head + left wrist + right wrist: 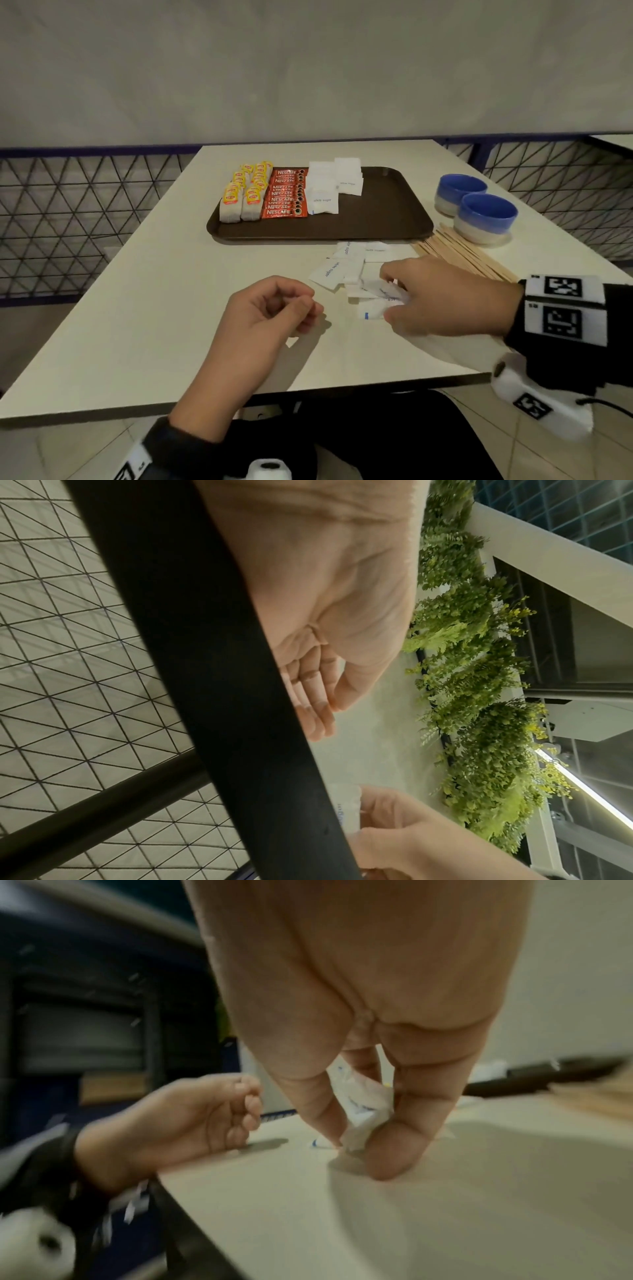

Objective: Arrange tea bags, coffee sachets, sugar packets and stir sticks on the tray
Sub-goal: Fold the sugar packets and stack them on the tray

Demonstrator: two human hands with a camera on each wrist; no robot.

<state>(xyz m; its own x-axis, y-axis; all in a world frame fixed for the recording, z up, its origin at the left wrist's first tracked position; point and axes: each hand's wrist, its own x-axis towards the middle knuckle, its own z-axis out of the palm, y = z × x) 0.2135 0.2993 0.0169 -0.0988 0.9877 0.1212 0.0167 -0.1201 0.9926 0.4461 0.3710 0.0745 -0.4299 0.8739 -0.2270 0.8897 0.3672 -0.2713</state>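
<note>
While loose sugar packets (346, 265) lie on table (137, 325) just below tray (394, 205): right hand (442, 298) pinching several, left hand (270, 315) curled, empty; light, limp, slippery paper, probably best pinched at flat edges.

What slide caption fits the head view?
Right hand gathers loose sugar packets near the half-filled tray.

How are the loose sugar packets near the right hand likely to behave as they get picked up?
Probably floppy: the sugar packets pinched by the right hand look crumpled in the wrist view. Likely light and thin, since those on the table lie flat and overlapping. A grip may therefore lift several at once.
</note>
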